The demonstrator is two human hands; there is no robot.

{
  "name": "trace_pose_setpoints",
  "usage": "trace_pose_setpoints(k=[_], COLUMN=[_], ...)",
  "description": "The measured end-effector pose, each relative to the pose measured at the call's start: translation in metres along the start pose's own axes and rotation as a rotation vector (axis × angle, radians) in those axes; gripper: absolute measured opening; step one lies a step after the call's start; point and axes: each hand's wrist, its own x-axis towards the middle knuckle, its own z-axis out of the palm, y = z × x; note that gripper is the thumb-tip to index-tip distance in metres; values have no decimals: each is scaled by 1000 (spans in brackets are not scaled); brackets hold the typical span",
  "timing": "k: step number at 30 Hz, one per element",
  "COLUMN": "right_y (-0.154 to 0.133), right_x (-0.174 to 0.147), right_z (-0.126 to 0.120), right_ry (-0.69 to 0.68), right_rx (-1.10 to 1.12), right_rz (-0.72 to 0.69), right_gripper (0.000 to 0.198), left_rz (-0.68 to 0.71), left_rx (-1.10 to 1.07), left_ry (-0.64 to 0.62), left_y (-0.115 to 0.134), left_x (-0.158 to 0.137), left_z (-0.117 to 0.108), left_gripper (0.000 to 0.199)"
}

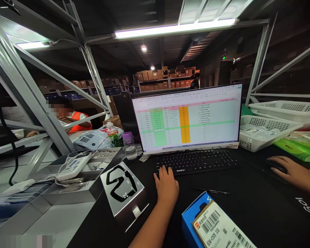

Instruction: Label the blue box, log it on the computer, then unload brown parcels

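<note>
My left hand [166, 186] rests at the lower left of a black keyboard [196, 162], fingers stretched onto its keys. Over at the right, my right hand [290, 168] is curved around a black computer mouse [277, 166], which is mostly covered by it. Behind the keyboard stands a monitor [193, 127] showing a spreadsheet with green and orange columns. A silver box [122, 191] with a black design lies left of my left forearm. A blue box [193, 210] carries a brown package with a white shipping label [217, 227]. Between them and the keyboard is a black pen [214, 191].
Left of the monitor are a purple-lidded bottle [129, 146], a green-labelled bottle [113, 134] and a grey divided tray [93, 191]. White baskets [266, 132] and a green packet [297, 146] sit right. A person in an orange vest [80, 119] is beyond the metal frame.
</note>
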Motion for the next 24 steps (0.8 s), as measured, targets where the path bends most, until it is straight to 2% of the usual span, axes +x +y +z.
trace_pose_setpoints(k=[4, 24], right_y=[0, -20], right_x=[1, 1], right_z=[0, -7], right_ry=[-6, -16], right_rx=[-14, -14], right_rz=[13, 11], right_gripper=[52, 50], left_rz=[3, -1], left_rx=[-6, 5], left_ry=[2, -23], left_y=[0, 1], left_x=[-1, -2], left_z=[0, -5], left_gripper=[59, 59])
